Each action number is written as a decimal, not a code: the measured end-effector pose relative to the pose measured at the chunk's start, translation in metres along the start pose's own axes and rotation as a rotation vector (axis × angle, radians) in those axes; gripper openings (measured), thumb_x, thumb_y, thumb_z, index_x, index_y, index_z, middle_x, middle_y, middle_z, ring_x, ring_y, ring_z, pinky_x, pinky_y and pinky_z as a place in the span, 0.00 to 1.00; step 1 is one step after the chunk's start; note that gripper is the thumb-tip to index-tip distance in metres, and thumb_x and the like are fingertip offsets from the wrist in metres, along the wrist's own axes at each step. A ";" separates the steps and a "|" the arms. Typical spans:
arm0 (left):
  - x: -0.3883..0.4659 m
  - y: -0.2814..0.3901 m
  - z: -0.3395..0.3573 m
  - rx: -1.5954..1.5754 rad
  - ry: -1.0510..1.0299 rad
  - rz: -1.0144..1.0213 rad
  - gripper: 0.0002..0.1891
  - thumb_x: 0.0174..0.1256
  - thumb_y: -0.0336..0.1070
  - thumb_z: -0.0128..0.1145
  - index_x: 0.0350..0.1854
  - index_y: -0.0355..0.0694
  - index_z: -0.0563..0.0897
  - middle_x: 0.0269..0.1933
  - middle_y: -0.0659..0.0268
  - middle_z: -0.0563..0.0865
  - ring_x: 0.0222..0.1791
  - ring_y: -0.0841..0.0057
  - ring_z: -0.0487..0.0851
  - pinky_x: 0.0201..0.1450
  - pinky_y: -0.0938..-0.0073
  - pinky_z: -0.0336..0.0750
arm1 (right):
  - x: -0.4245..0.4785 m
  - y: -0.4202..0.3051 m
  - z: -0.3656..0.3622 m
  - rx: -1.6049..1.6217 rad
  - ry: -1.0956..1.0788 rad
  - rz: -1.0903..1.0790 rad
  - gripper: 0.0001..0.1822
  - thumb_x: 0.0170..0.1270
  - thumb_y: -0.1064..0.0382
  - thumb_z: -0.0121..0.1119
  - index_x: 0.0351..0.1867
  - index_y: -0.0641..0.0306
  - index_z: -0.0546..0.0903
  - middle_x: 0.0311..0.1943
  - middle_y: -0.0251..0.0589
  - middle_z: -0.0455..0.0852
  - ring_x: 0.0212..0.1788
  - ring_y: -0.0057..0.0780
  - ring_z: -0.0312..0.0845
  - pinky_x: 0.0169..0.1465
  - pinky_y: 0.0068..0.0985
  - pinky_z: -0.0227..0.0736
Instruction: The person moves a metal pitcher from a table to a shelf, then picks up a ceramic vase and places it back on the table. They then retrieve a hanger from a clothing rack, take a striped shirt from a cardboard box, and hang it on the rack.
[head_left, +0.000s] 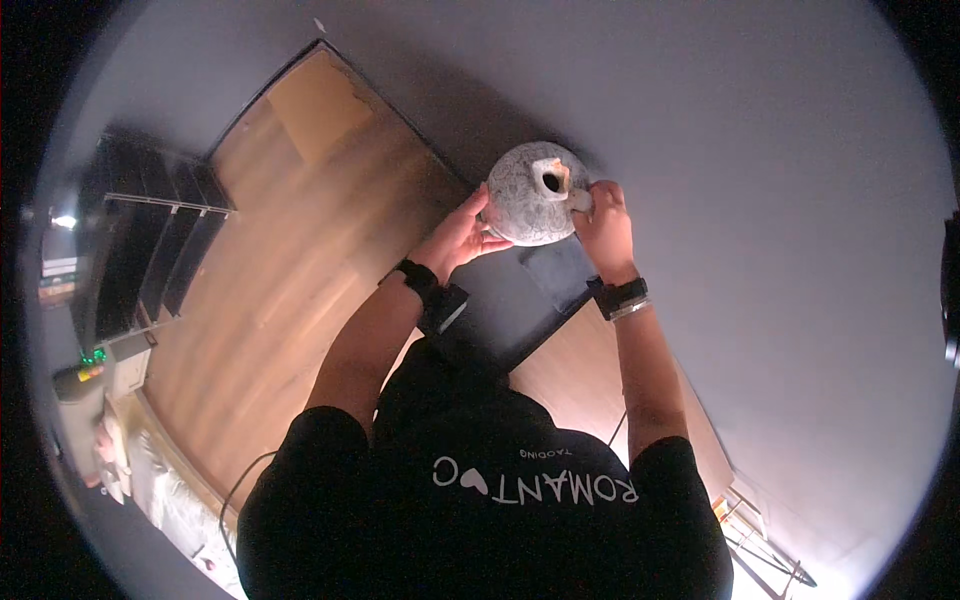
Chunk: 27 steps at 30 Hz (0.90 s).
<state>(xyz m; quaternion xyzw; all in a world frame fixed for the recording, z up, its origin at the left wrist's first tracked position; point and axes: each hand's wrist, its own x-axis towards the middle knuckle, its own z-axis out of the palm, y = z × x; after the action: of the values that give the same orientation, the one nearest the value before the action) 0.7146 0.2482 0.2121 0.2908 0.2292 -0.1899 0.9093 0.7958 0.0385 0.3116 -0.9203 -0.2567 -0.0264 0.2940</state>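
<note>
A rounded pale grey jug (525, 202), its surface finely marked, is held up between my two hands, close to a grey wall. Its narrow neck and dark mouth face me, with an orange-brown patch on the uneven rim. My left hand (466, 232) cups the jug's lower left side, fingers spread beneath it. My right hand (606, 225) grips the small handle on the jug's right. Black bands are around both wrists. Below the jug lies a dark flat surface (495, 307); whether the jug touches it cannot be told.
The grey wall (757, 225) rises close on the right. Wooden floor (277, 292) stretches to the left, with a tan flat sheet (319, 105) near the corner. A dark shelf rack (150, 255) stands at far left, a bed (169, 495) at lower left, a metal rack (757, 532) at lower right.
</note>
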 end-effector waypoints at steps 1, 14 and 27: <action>-0.001 0.000 0.000 0.012 0.003 -0.019 0.40 0.56 0.67 0.50 0.65 0.46 0.57 0.62 0.49 0.63 0.58 0.55 0.70 0.56 0.54 0.73 | 0.000 0.000 0.003 -0.013 0.009 0.004 0.16 0.46 0.69 0.57 0.39 0.70 0.72 0.45 0.53 0.73 0.41 0.53 0.76 0.43 0.39 0.75; -0.005 0.003 -0.001 0.121 -0.043 -0.044 0.37 0.61 0.65 0.45 0.66 0.49 0.55 0.63 0.48 0.61 0.57 0.53 0.70 0.54 0.53 0.73 | -0.013 -0.010 0.004 -0.086 0.010 0.089 0.18 0.46 0.67 0.59 0.40 0.71 0.71 0.45 0.55 0.72 0.45 0.54 0.72 0.47 0.40 0.73; -0.084 -0.129 -0.180 1.219 0.459 0.510 0.25 0.62 0.45 0.55 0.57 0.35 0.70 0.48 0.58 0.79 0.47 0.69 0.78 0.47 0.70 0.74 | -0.205 0.056 -0.009 0.127 -0.031 0.362 0.18 0.54 0.67 0.56 0.48 0.65 0.72 0.46 0.52 0.75 0.50 0.48 0.72 0.50 0.37 0.70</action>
<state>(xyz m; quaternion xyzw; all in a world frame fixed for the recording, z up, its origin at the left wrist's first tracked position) 0.5291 0.2789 0.0689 0.8267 0.1924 0.0009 0.5288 0.6466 -0.0992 0.2488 -0.9314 -0.0927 0.0575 0.3473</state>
